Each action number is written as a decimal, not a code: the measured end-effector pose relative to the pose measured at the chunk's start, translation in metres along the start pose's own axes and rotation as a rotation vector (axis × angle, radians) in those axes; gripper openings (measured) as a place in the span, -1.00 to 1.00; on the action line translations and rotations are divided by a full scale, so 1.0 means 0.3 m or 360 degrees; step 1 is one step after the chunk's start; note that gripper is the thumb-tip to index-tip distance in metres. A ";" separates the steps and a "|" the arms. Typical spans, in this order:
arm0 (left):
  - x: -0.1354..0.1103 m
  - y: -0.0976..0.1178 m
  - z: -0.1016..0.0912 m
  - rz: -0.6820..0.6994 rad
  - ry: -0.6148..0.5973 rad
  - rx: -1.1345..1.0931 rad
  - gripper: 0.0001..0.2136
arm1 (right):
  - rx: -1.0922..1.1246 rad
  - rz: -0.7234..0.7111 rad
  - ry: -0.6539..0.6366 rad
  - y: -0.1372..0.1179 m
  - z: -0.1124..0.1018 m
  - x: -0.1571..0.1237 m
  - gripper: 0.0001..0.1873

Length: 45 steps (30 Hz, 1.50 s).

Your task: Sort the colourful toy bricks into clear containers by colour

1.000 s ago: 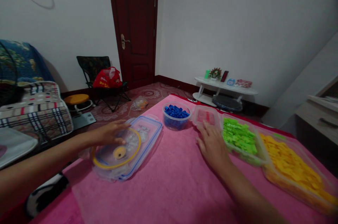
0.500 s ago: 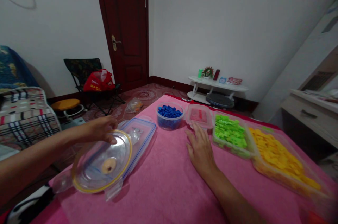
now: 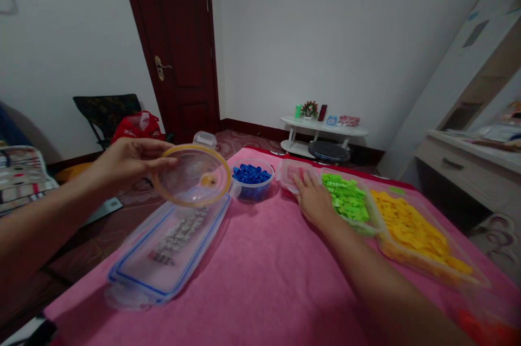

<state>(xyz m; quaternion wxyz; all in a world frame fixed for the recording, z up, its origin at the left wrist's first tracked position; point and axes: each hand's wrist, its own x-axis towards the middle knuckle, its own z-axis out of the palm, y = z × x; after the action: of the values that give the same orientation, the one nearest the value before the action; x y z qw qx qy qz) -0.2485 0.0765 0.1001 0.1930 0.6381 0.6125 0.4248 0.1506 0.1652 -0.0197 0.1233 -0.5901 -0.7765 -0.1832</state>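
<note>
My left hand [image 3: 132,158] pinches the edge of a round clear lid [image 3: 185,178] with a yellow seal ring, holding it tilted in the air. Below it, a long rectangular clear lid [image 3: 175,251] with a blue seal lies on the pink cloth [image 3: 260,259]. Just right of the round lid stands a round tub [image 3: 252,189] of small blue pieces, uncovered. My right hand [image 3: 319,202] is open, its fingers resting on a small lidded container [image 3: 288,173] that looks pink through its cover. Beside that hand sits a clear box of green pieces [image 3: 345,196].
A larger clear box of yellow pieces [image 3: 415,234] stands right of the green one. Blurred red pieces [image 3: 488,329] show at the lower right corner. Beyond the table are a low white stand [image 3: 325,127], a folding chair with a red bag [image 3: 136,126], and a drawer cabinet [image 3: 459,161].
My left hand has lifted the round lid up and right, off the rectangular lid, toward the blue tub. My right hand has moved forward onto the small container. The camera view has shifted slightly.
</note>
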 end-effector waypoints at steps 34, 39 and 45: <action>0.246 0.136 0.584 0.1090 0.0720 0.0363 -0.59 | -0.0032 0.0303 0.0438 0.121 -0.190 0.188 -0.60; 0.232 0.102 0.622 0.1280 0.0569 0.0367 -0.60 | -0.0026 0.0061 0.0468 0.109 -0.146 0.160 -0.58; 0.124 -0.049 0.690 0.1351 0.0149 0.0544 -0.60 | -0.0038 -0.0202 0.0142 0.040 -0.006 0.040 -0.55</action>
<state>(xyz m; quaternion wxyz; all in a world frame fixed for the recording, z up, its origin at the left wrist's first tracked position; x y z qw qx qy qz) -0.1006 0.1708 -0.0167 -0.1340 0.8352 0.3664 0.3876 0.1589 0.1776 -0.0115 0.1389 -0.5324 -0.8039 -0.2259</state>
